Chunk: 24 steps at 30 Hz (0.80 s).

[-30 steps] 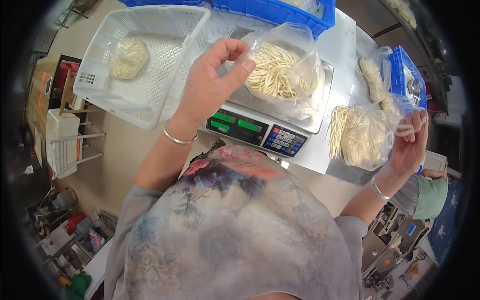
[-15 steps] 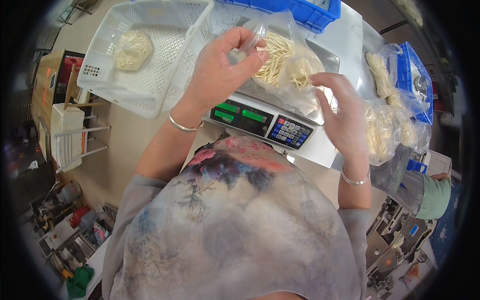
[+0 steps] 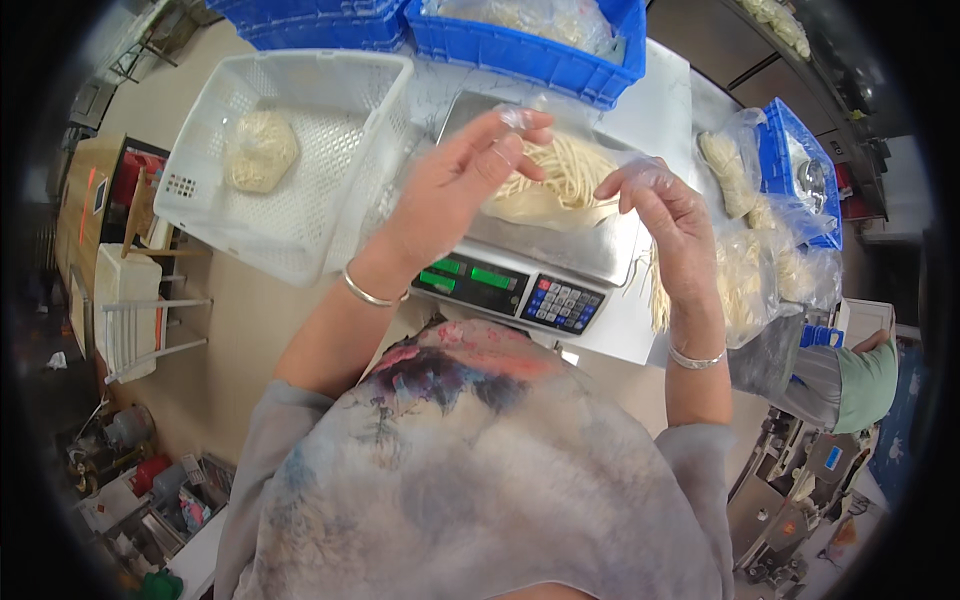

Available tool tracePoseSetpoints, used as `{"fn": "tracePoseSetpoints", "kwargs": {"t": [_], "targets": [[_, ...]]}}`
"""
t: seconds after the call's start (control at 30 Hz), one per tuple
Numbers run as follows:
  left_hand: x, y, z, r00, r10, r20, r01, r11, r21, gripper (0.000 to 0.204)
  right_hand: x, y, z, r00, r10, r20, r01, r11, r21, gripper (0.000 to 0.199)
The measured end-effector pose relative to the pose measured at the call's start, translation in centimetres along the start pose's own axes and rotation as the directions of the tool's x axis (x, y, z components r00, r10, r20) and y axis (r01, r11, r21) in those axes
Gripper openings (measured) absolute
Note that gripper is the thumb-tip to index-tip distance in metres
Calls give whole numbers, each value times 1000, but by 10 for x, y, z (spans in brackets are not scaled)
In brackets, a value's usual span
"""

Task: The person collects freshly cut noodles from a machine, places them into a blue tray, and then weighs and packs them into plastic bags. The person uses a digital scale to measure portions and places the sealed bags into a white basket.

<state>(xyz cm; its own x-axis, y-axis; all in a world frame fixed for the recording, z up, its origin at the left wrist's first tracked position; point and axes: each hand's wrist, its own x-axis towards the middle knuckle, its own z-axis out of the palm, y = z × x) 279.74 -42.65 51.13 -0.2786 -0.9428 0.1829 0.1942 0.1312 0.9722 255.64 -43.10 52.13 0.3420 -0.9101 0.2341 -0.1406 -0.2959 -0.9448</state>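
Observation:
A clear plastic bag [image 3: 540, 212] with pale noodles [image 3: 568, 172] in it lies on the steel platter of a digital scale [image 3: 580, 246]. The left edge of the bag is pinched between the thumb and fingers of my left hand [image 3: 445, 192]. On the opposite side, my right hand [image 3: 675, 225] has its fingers bent and pinched on the bag's clear film. The bag's mouth is partly hidden by my fingers. Green readouts and a keypad [image 3: 562, 305] face me on the scale's front.
Left of the scale stands a white plastic basket [image 3: 345, 172] with one bagged noodle bundle [image 3: 262, 150] inside. Blue crates [image 3: 590, 78] line the far side. Several noodle bags [image 3: 745, 270] lie on the right, near another blue crate [image 3: 785, 150]. A person in green [image 3: 868, 385] is at far right.
My right hand has come up and closed on the bag's right side. The bag's noodles now lie looser and more spread out. The whole view has shifted, showing more of the far crates.

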Motion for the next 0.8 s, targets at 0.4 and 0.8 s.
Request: {"fn": "tracePoseSetpoints", "kwargs": {"t": [0.4,0.8], "targets": [[39,0,0,913,-184,363,198,980,-3,44,31,-11,-13,916,214,340,-225,974,-8,28],[40,-13,14,931,-221,292,210,975,66,39,29,-6,-6,960,101,261,-118,992,49,31]]}}
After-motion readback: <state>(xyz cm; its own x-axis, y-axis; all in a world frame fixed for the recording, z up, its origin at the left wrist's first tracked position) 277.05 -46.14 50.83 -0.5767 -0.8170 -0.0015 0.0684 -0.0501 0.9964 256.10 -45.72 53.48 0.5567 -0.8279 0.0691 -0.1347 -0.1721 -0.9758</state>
